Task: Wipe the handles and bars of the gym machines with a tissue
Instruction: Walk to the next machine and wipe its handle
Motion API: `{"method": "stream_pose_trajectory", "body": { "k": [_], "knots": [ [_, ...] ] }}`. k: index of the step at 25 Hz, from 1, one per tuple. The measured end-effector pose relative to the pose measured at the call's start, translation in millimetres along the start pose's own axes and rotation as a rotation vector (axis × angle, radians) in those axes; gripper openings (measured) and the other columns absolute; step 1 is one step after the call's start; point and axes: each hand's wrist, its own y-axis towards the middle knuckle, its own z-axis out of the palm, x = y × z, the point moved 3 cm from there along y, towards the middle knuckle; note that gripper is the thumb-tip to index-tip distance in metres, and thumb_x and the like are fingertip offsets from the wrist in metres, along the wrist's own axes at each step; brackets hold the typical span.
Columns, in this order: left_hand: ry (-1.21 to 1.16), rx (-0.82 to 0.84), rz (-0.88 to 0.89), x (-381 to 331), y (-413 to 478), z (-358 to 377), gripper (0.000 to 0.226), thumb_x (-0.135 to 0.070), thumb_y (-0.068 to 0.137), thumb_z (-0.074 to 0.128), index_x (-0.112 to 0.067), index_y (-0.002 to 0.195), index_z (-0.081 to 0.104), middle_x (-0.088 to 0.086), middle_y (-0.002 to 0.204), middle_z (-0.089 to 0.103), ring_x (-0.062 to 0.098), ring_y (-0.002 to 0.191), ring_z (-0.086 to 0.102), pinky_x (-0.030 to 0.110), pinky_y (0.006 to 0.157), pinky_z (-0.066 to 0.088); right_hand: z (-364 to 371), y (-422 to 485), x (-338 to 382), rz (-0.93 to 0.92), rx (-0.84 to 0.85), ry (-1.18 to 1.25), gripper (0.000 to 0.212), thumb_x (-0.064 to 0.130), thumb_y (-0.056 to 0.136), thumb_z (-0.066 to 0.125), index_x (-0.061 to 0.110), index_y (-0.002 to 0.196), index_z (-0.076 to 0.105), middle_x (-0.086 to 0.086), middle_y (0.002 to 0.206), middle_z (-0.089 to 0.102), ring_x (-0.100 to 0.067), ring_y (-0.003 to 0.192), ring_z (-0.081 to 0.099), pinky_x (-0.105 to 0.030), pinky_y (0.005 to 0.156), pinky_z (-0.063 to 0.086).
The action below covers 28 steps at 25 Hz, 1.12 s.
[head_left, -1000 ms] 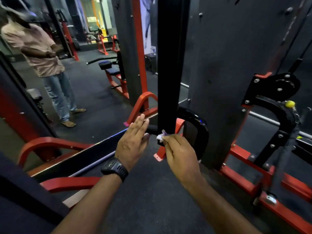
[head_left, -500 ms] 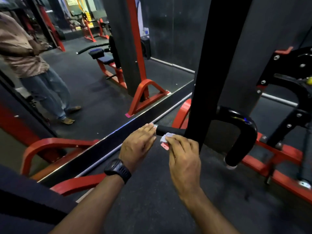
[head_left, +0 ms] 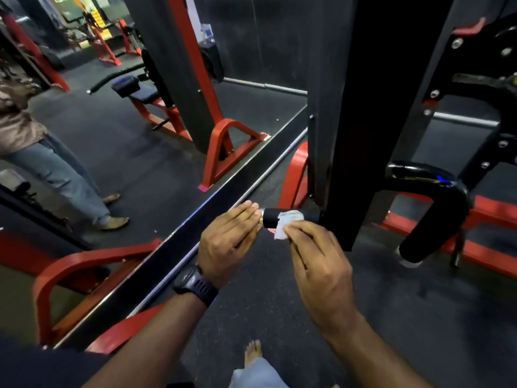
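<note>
A short black handle grip [head_left: 309,216] sticks out leftward from a black upright post [head_left: 363,121] of a gym machine. A crumpled white tissue [head_left: 288,224] lies over the grip, pinched in my right hand [head_left: 319,264]. My left hand [head_left: 229,242], with a black watch on the wrist, has its fingers nearly straight and its fingertips touching the metal end of the grip. To the right of the post a thick black curved bar [head_left: 436,208] bends down.
Red frame rails [head_left: 486,245] run along the floor on the right. A wall mirror [head_left: 140,141] on the left reflects a bench, red frames and a standing person. My bare foot [head_left: 253,352] is on the dark rubber floor below.
The view has shifted so the post sits further right and the grip shows more. The tissue now drapes over the top of the grip. Both hands stay at the handle.
</note>
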Motion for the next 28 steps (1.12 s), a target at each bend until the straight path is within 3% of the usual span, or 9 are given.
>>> {"method": "stream_pose_trajectory", "body": {
  "k": [4, 9, 11, 15, 17, 19, 22, 26, 28],
  "knots": [
    [-0.093, 0.005, 0.103, 22.4, 15.2, 7.3, 0.016, -0.005, 0.088, 0.073, 0.002, 0.103, 0.075, 0.009, 0.116, 0.07, 0.02, 0.115, 0.065, 0.042, 0.087, 0.056, 13.6, 8.5, -2.8, -0.004, -0.008, -0.147, 0.024, 0.0, 0.091, 0.067, 0.001, 0.115, 0.071, -0.013, 0.113, 0.067, -0.027, 0.102, 0.061, -0.025, 0.095, 0.048],
    [-0.286, 0.092, 0.239, 51.5, 28.1, 19.1, 0.019, -0.005, 0.087, 0.074, -0.002, 0.106, 0.075, 0.008, 0.12, 0.069, 0.019, 0.118, 0.063, 0.042, 0.085, 0.055, 66.6, 9.7, 13.7, -0.009, 0.038, -0.412, 0.03, -0.002, 0.091, 0.066, 0.0, 0.121, 0.068, -0.015, 0.125, 0.063, -0.034, 0.105, 0.061, -0.037, 0.08, 0.054],
    [-0.337, 0.096, 0.29, 58.9, 33.1, 23.5, 0.017, -0.007, 0.086, 0.075, -0.003, 0.103, 0.076, 0.006, 0.118, 0.07, 0.018, 0.116, 0.064, 0.041, 0.084, 0.055, 65.4, 15.6, 11.3, 0.027, 0.021, -0.48, 0.028, 0.0, 0.094, 0.064, 0.001, 0.121, 0.068, -0.014, 0.126, 0.064, -0.035, 0.103, 0.062, -0.034, 0.089, 0.049],
    [-0.443, 0.095, 0.388, 76.6, 47.5, 35.9, 0.014, -0.01, 0.086, 0.076, -0.006, 0.1, 0.077, 0.004, 0.115, 0.071, 0.017, 0.113, 0.066, 0.041, 0.081, 0.056, 66.1, 31.7, 20.6, 0.31, -0.203, -0.583, 0.021, 0.005, 0.096, 0.061, 0.004, 0.113, 0.072, -0.01, 0.118, 0.068, -0.03, 0.097, 0.057, -0.019, 0.098, 0.035],
    [-0.495, 0.114, 0.401, 80.2, 47.9, 39.5, 0.014, -0.011, 0.087, 0.075, -0.006, 0.101, 0.077, 0.005, 0.117, 0.07, 0.017, 0.114, 0.065, 0.04, 0.082, 0.056, 80.4, 35.0, 32.6, 0.303, -0.14, -0.636, 0.024, 0.009, 0.102, 0.052, 0.003, 0.117, 0.07, -0.01, 0.122, 0.067, -0.03, 0.1, 0.056, -0.02, 0.101, 0.034],
    [-0.518, 0.126, 0.412, 83.3, 46.8, 42.0, 0.015, -0.012, 0.088, 0.074, -0.007, 0.102, 0.076, 0.005, 0.119, 0.069, 0.017, 0.116, 0.064, 0.04, 0.085, 0.055, 78.7, 35.3, 31.8, 0.264, -0.039, -0.697, 0.024, 0.007, 0.1, 0.056, 0.002, 0.121, 0.068, -0.011, 0.125, 0.066, -0.031, 0.102, 0.058, -0.022, 0.104, 0.035],
    [-0.551, 0.112, 0.41, 87.2, 47.2, 47.2, 0.015, -0.014, 0.089, 0.073, -0.009, 0.103, 0.076, 0.003, 0.119, 0.07, 0.016, 0.116, 0.064, 0.04, 0.088, 0.055, 67.2, 43.7, 28.5, 0.422, -0.219, -0.715, 0.024, 0.0, 0.094, 0.057, 0.003, 0.114, 0.071, -0.009, 0.121, 0.068, -0.025, 0.101, 0.051, -0.015, 0.101, 0.031],
    [-0.625, 0.125, 0.393, 90.1, 48.5, 48.2, 0.015, -0.015, 0.091, 0.072, -0.008, 0.103, 0.077, 0.003, 0.119, 0.069, 0.018, 0.116, 0.064, 0.042, 0.088, 0.055, 81.5, 53.9, 37.9, 0.369, -0.047, -0.731, 0.032, 0.006, 0.096, 0.045, 0.006, 0.115, 0.071, -0.004, 0.124, 0.068, -0.025, 0.1, 0.054, -0.016, 0.096, 0.035],
    [-0.637, 0.129, 0.392, 92.1, 48.2, 49.8, 0.015, -0.016, 0.091, 0.072, -0.009, 0.104, 0.076, 0.002, 0.119, 0.069, 0.017, 0.118, 0.063, 0.042, 0.089, 0.054, 69.9, 58.3, 30.9, 0.453, -0.125, -0.738, 0.029, -0.002, 0.09, 0.055, 0.009, 0.11, 0.073, 0.001, 0.12, 0.07, -0.026, 0.094, 0.057, -0.012, 0.092, 0.032]
  ]
}}
